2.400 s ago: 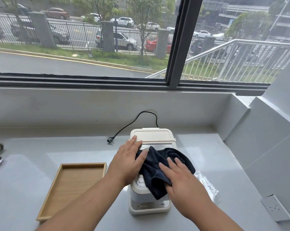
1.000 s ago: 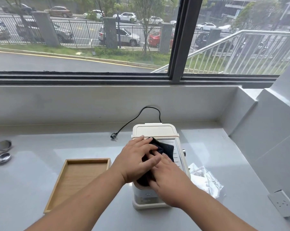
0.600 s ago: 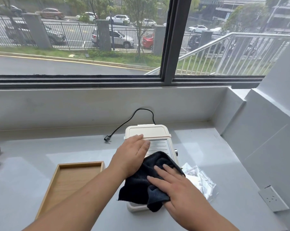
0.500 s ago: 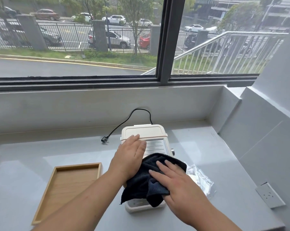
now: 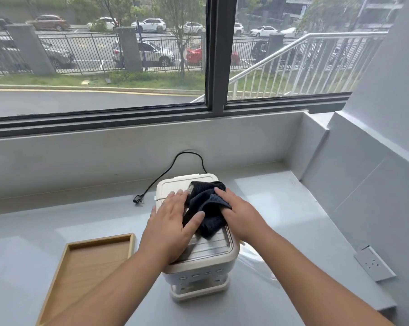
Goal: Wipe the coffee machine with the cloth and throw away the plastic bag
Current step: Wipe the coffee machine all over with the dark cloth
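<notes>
A person's two bare hands work on top of a cream-coloured coffee machine (image 5: 198, 275) that stands upright on a grey counter (image 5: 281, 208) beneath a wide window (image 5: 104, 55) overlooking a road and parked cars. The left hand (image 5: 168, 229) lies flat on the machine's ribbed metal top, fingers straight and slightly spread, its thumb touching the edge of a dark cloth (image 5: 206, 208). The cloth sits bunched on the top of the machine, reaching back to the lid. The right hand (image 5: 243, 215) presses down on it from the right; the fingers that show lie stretched out on the fabric, while the thumb is hidden under a fold. A clear plastic bag (image 5: 257, 262) lies on the counter just beside the machine's right side, partly hidden by the right forearm. A shallow wooden tray (image 5: 93, 267) rests on the counter to the machine's left, near it but apart. The black power cord (image 5: 175, 165) loops behind the machine, its plug (image 5: 137, 200) lying loose on the counter. A socket plate (image 5: 374, 264) lies at the counter's right edge.
</notes>
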The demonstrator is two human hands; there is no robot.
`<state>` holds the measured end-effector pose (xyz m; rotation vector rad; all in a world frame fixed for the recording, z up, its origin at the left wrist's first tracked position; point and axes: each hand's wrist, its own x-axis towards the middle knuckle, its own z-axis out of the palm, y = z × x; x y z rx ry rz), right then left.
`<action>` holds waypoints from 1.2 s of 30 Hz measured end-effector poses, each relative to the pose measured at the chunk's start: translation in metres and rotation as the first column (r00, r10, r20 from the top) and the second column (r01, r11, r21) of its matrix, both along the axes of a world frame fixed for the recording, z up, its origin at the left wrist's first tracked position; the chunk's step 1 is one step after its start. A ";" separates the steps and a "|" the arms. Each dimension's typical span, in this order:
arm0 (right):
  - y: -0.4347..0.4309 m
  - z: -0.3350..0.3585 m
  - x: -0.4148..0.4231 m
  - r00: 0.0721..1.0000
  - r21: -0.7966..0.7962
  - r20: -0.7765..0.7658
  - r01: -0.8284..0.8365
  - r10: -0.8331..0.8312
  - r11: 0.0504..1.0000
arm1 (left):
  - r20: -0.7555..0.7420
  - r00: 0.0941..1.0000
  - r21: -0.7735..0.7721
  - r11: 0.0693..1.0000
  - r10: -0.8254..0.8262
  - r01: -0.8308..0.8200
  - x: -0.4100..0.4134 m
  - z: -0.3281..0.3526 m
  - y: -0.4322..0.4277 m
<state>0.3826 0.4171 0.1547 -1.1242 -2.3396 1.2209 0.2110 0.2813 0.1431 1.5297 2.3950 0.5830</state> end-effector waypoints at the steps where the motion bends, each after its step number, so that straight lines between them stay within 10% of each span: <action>1: 0.006 -0.002 -0.003 0.999 -0.033 -0.029 0.013 -0.014 0.999 | -0.011 1.000 -0.002 1.000 0.000 0.000 0.001 0.000 -0.001; 14: 0.056 -0.009 -0.059 0.917 -0.365 -0.179 0.275 -0.356 0.890 | -0.070 0.998 -0.038 0.999 0.006 -0.009 0.001 -0.002 0.002; 36: -0.037 -0.033 0.041 0.943 -0.098 -0.213 0.241 -0.257 0.966 | -0.034 0.999 -0.018 1.000 0.015 -0.016 0.005 0.005 -0.001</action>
